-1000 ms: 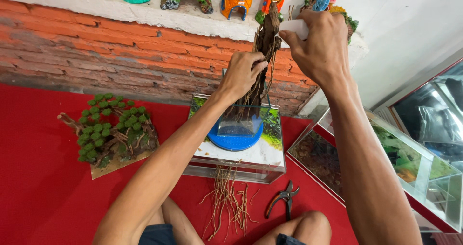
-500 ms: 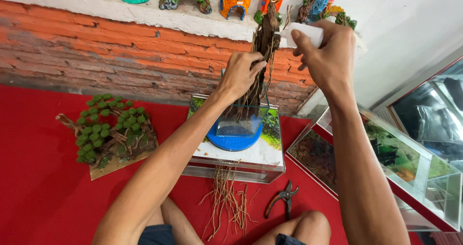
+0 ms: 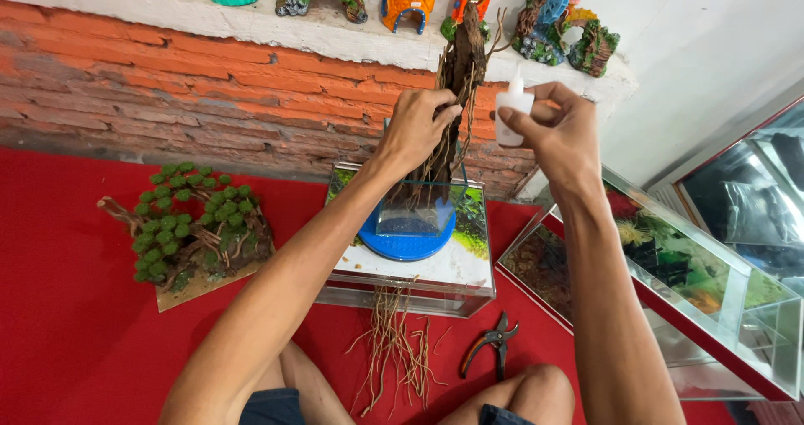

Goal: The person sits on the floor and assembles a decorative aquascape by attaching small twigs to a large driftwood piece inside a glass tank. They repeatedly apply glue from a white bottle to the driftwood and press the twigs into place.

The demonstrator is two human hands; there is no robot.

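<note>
Left hand (image 3: pixel 416 128) hides driftwood (image 3: pixel 463 65) middle; right hand (image 3: pixel 563 136) covers bottle (image 3: pixel 512 115) base.

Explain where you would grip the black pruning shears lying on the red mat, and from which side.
Grip the pruning shears by the two curved handles, coming from above on the person's side. They lie flat on the red mat, handles spread toward the knees, blades pointing away.
</note>
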